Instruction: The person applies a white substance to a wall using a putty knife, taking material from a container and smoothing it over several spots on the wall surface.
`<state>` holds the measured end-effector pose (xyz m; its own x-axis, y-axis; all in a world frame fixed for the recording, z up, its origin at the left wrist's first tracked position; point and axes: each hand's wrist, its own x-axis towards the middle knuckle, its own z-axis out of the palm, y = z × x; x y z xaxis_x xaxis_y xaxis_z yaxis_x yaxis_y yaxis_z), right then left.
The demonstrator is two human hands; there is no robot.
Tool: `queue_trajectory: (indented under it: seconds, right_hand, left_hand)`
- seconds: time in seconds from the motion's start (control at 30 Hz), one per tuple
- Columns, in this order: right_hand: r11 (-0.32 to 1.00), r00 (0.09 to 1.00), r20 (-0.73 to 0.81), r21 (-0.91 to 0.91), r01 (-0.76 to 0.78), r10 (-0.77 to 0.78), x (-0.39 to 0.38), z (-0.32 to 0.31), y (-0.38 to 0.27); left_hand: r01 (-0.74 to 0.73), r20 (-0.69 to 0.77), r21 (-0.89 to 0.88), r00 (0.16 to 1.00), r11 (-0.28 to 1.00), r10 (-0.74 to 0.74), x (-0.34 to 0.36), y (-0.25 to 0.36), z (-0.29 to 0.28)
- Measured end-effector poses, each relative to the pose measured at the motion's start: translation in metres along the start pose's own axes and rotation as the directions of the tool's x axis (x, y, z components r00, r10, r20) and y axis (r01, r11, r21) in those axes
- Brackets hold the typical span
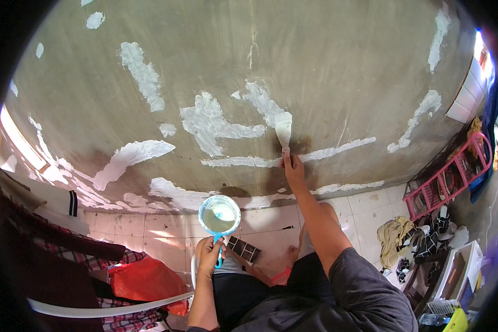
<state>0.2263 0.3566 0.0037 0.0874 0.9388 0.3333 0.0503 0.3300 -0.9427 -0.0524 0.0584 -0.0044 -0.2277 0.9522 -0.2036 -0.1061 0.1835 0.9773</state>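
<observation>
While the right hand grips a putty knife pressed flat against the grey wall among white filler patches, the left hand clasps a blue-handled scoop of white paste below.

Pale square tiles cover the floor below me, where a small dark tile sample sheet lies flat. To my left, an orange plastic bag sits against plaid cloth draped behind a white curved rail. To my right, a pink wire rack leans near crumpled yellowish rags and a heap of black-and-white fabric.
</observation>
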Motion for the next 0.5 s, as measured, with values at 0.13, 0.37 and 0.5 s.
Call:
queue_trajectory:
  seconds: [0.13,0.37,0.5]
  right_hand:
    - [0.991,0.992,0.008,0.043,-0.124,0.124,-0.038,-0.001,0.017]
    - [0.977,0.998,-0.060,0.211,-0.023,0.036,-0.022,0.016,-0.049]
    - [0.996,0.995,-0.073,0.059,-0.061,0.065,-0.004,0.007,-0.032]
  left_hand:
    - [0.018,-0.013,0.008,1.000,1.000,-0.018,-0.004,-0.002,-0.005]
    - [0.004,-0.023,0.038,1.000,0.999,-0.004,-0.007,-0.006,-0.010]
    - [0.007,-0.023,0.037,1.000,0.999,-0.006,-0.002,-0.001,-0.003]
